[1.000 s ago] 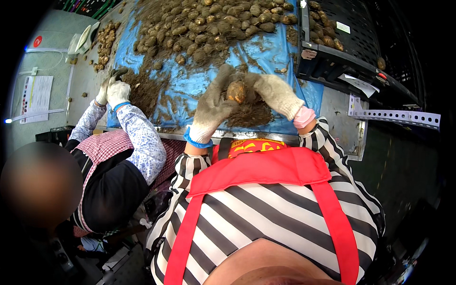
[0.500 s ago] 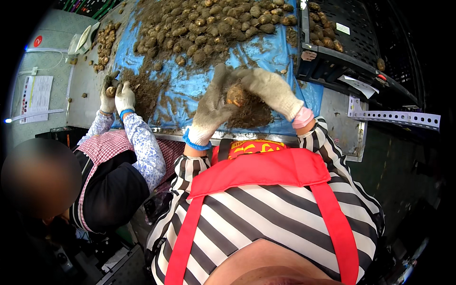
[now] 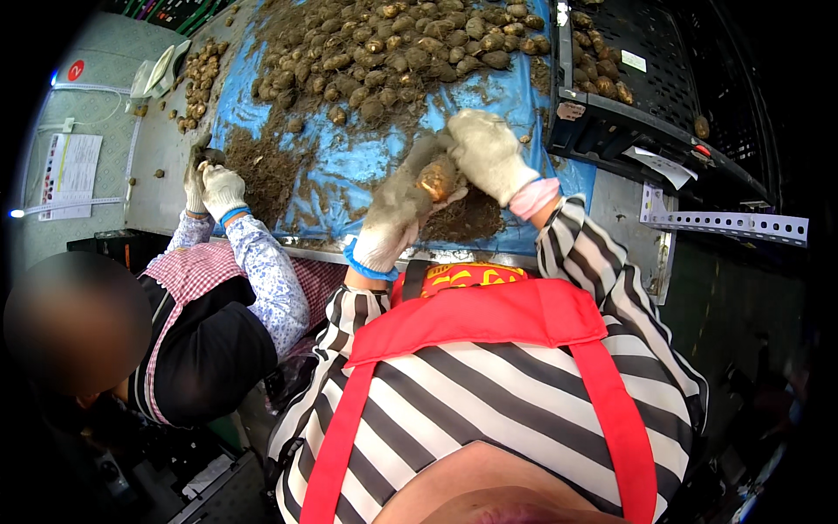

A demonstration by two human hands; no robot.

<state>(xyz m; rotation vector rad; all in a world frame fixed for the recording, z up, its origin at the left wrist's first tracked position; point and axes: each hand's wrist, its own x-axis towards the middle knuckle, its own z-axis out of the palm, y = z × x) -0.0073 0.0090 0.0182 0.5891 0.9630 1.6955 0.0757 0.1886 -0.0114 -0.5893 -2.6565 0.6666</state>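
A brown, soil-caked taro [image 3: 434,181] with a bare orange-tan patch lies in my left hand [image 3: 397,214]. That hand wears a white knit glove, heavily dirtied over the palm, and its fingers are closed round the tuber. My right hand [image 3: 491,155], gloved too, is curled against the far right side of the taro. Its fingertips are hidden, so whatever they pinch does not show. Under both hands, loose dark soil and root hairs [image 3: 471,218] lie on the blue plastic sheet [image 3: 345,188].
A big heap of dirty taros [image 3: 393,52] covers the sheet's far part. Black crates [image 3: 611,109] stand at the right, one holding several taros. Beside me on the left, a co-worker's gloved hands [image 3: 214,188] work over the table. Smaller taros [image 3: 201,79] lie at the far left.
My right hand has curled up and drawn in, its forearm now more upright. My left hand has tilted right, still holding the taro. The co-worker's hands have come closer together.
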